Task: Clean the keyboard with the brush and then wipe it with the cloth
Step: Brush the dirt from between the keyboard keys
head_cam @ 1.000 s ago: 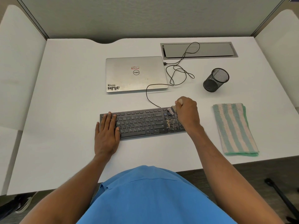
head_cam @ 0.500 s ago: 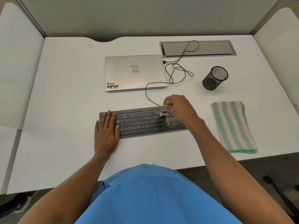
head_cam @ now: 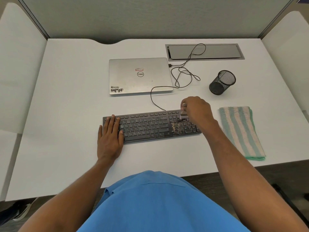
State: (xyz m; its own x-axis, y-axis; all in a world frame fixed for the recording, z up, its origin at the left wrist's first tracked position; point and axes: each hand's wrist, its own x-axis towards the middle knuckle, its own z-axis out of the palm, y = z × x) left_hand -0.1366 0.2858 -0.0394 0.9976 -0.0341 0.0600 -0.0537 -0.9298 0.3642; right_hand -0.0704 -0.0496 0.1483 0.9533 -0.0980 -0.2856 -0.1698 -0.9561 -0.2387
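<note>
Right hand [head_cam: 198,108] grips the mostly hidden brush [head_cam: 183,115] on the keyboard [head_cam: 150,129]'s right; left hand [head_cam: 109,138] lies flat on its left end.

- Closed silver laptop [head_cam: 138,76] — 12 o'clock on the white desk [head_cam: 66,97].
- Grey cable hatch [head_cam: 205,51] — 1 o'clock.
- Black mesh cup [head_cam: 221,82], 2 o'clock.
</note>
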